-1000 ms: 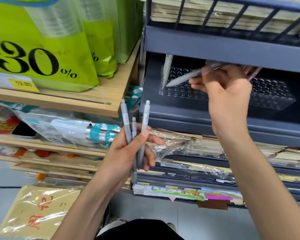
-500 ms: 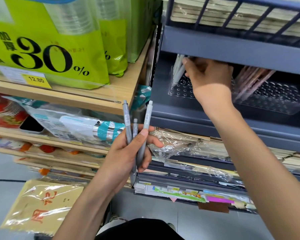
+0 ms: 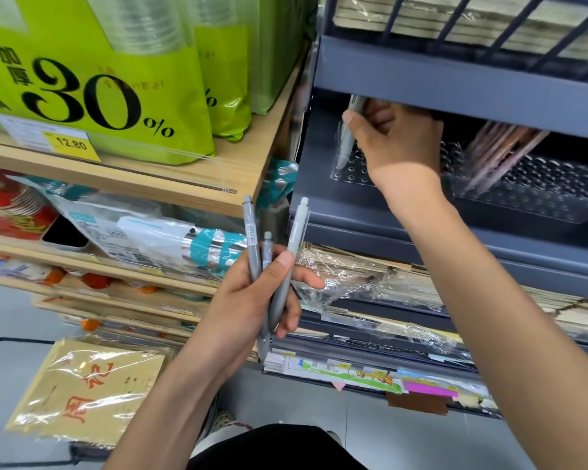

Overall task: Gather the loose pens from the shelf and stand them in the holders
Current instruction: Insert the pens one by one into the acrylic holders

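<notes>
My left hand (image 3: 255, 300) grips three grey pens (image 3: 287, 262) upright in front of the shelves, their clicker ends pointing up. My right hand (image 3: 392, 140) reaches under the dark blue shelf and pinches a grey pen (image 3: 347, 144) that stands nearly upright at the left end of a clear perforated pen holder (image 3: 350, 171). The pen's top is hidden behind the shelf edge. A second clear holder (image 3: 537, 195) to the right carries a leaning bunch of pinkish pens (image 3: 503, 154).
Green bags (image 3: 92, 79) with a price tag sit on the wooden shelf at left. Wrapped notebooks (image 3: 353, 276) fill the lower blue shelves. The overhanging blue shelf edge (image 3: 455, 83) limits headroom above the holders. A wrapped paper pack (image 3: 85, 388) lies low at left.
My right hand moved the grey pen from a flat angle to the holder's left end and stood it nearly upright. My left hand kept its three pens almost still.
</notes>
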### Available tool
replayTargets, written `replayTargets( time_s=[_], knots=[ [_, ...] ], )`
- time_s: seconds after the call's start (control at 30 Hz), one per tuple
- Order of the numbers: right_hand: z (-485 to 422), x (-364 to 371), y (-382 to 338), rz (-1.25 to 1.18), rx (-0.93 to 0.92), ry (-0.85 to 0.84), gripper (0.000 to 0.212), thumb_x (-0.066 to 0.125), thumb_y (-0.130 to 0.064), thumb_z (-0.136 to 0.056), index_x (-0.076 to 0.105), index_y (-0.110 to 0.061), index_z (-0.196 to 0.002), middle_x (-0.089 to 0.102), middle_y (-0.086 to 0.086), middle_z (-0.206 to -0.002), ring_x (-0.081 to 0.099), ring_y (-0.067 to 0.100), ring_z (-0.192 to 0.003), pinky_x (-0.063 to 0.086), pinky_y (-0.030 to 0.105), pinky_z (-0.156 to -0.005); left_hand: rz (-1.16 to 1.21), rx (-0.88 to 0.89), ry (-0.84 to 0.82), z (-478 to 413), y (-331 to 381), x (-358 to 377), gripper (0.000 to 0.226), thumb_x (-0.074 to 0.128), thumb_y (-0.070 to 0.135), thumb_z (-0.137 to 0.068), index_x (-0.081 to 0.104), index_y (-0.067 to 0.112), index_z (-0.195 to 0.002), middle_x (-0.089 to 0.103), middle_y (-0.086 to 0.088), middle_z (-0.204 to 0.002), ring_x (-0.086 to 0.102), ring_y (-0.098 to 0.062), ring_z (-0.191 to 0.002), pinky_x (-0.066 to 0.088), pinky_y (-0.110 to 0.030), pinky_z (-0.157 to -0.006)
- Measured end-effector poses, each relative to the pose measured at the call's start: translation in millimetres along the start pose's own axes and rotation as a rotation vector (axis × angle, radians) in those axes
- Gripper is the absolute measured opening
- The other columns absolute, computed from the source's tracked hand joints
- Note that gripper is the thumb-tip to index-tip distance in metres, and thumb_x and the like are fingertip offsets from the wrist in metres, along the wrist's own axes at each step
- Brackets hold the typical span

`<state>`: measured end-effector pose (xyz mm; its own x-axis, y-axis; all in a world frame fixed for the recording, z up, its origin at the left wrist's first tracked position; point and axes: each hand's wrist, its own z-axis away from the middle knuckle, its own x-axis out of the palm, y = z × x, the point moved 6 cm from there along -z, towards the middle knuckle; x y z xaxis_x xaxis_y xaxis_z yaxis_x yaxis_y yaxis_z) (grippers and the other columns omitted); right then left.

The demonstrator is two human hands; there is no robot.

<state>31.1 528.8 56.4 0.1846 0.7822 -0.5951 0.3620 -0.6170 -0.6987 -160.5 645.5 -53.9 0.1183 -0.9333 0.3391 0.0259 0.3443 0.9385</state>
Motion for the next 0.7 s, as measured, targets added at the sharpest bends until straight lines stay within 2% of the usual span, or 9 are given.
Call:
replayTargets(
  time_s=[0.1, 0.2, 0.3, 0.33, 0.4, 0.5, 0.57, 0.7],
  knots=[
    [2, 1, 0, -0.001, -0.047, -0.011, 0.02, 0.071, -0.037, -0.083, 0.065, -0.019, -0.084, 0.065, -0.006, -0.081, 0.065, 0.018, -0.081, 0.052, 0.038, -0.086, -0.004, 0.0, -0.001, 1, -1, 1, 0.025, 0.05, 0.033, -0.099, 0.05, 0.009, -0.098, 0.072, -0.019, -0.096, 0.052, -0.02, -0.044, 0.041, -0.025, -0.041],
    [12, -5, 8, -0.105, -0.042, 0.017, 0.024, 0.073, -0.03, -0.083, 0.067, -0.011, -0.096, 0.064, -0.008, -0.081, 0.058, 0.003, -0.067, 0.052, 0.023, -0.076, -0.008, -0.011, 0.019, 2, -3, 3, 0.026, 0.051, 0.033, -0.097, 0.05, 0.007, -0.102, 0.072, -0.017, -0.095, 0.053, -0.02, -0.045, 0.042, -0.026, -0.041],
    [34, -19, 15, -0.254, -0.039, 0.054, 0.01, 0.069, -0.025, -0.086, 0.066, -0.017, -0.091, 0.063, -0.013, -0.075, 0.056, -0.003, -0.065, 0.047, 0.014, -0.068, -0.011, -0.017, 0.043, 2, -4, 7, 0.033, 0.053, 0.034, -0.093, 0.049, 0.004, -0.107, 0.072, -0.016, -0.094, 0.053, -0.022, -0.046, 0.04, -0.026, -0.042],
    [44, -20, 18, -0.277, -0.026, 0.005, 0.004, 0.068, -0.027, -0.086, 0.066, -0.023, -0.086, 0.065, -0.013, -0.071, 0.058, -0.002, -0.064, 0.047, 0.016, -0.066, -0.011, -0.014, 0.049, 2, -5, 9, 0.034, 0.053, 0.034, -0.092, 0.049, 0.003, -0.108, 0.072, -0.015, -0.093, 0.052, -0.022, -0.046, 0.04, -0.026, -0.042],
    [65, -15, 21, -0.292, 0.007, -0.206, 0.012, 0.068, -0.034, -0.086, 0.069, -0.026, -0.077, 0.069, -0.007, -0.069, 0.06, 0.003, -0.06, 0.048, 0.022, -0.06, -0.006, -0.003, 0.058, 0, -5, 14, 0.036, 0.053, 0.031, -0.092, 0.048, 0.0, -0.109, 0.072, -0.015, -0.091, 0.052, -0.021, -0.045, 0.039, -0.026, -0.041],
    [94, -8, 23, -0.399, 0.048, -0.462, 0.016, 0.075, -0.033, -0.082, 0.073, -0.017, -0.079, 0.07, 0.006, -0.072, 0.056, 0.007, -0.054, 0.044, 0.019, -0.051, -0.004, 0.003, 0.063, -3, -8, 25, 0.036, 0.054, 0.028, -0.092, 0.048, -0.003, -0.11, 0.073, -0.016, -0.09, 0.051, -0.021, -0.043, 0.038, -0.027, -0.04],
    [101, -10, 27, -0.518, 0.089, -0.513, 0.017, 0.077, -0.025, -0.078, 0.073, -0.009, -0.082, 0.068, 0.009, -0.07, 0.054, 0.007, -0.053, 0.042, 0.015, -0.05, -0.011, -0.001, 0.055, -5, -10, 32, 0.033, 0.055, 0.029, -0.09, 0.05, 0.0, -0.107, 0.073, -0.016, -0.091, 0.051, -0.021, -0.043, 0.039, -0.026, -0.04],
    [102, -18, 35, -0.62, 0.146, -0.545, 0.009, 0.075, -0.013, -0.08, 0.071, -0.005, -0.085, 0.065, -0.002, -0.067, 0.055, 0.007, -0.055, 0.043, 0.016, -0.05, -0.017, -0.008, 0.02, -6, -15, 44, 0.029, 0.054, 0.033, -0.092, 0.053, 0.006, -0.103, 0.073, -0.018, -0.094, 0.057, -0.024, -0.047, 0.043, -0.028, -0.042]
  ],
)
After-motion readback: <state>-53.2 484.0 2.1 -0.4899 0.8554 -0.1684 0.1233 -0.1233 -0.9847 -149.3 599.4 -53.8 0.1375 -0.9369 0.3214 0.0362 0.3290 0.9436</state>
